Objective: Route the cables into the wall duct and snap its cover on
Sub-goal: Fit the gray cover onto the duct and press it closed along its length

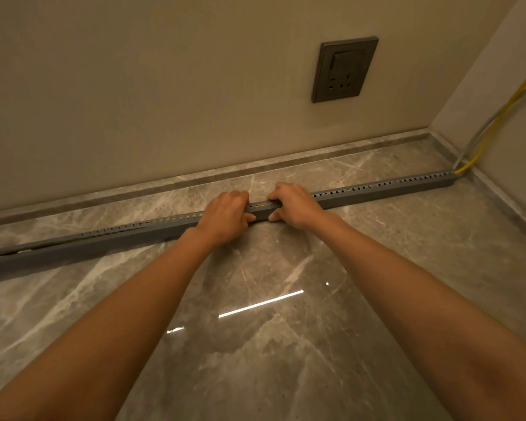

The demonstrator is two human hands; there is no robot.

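Observation:
A long grey slotted duct (pixel 383 191) lies on the marble floor, running from the left edge to the right corner. Yellow cable shows through its slots. My left hand (pixel 225 215) and my right hand (pixel 295 205) both clamp the duct near its middle, fingers over the top and thumbs on the front face. At the far left the cover (pixel 22 253) sits slightly lifted from the duct. A yellow cable (pixel 498 120) and a grey cable leave the duct's right end and climb the side wall.
A dark wall socket (pixel 343 69) sits on the beige wall above the duct. A stone skirting (pixel 255 167) runs along the wall base behind the duct. Glossy marble floor (pixel 271 344) stretches toward me.

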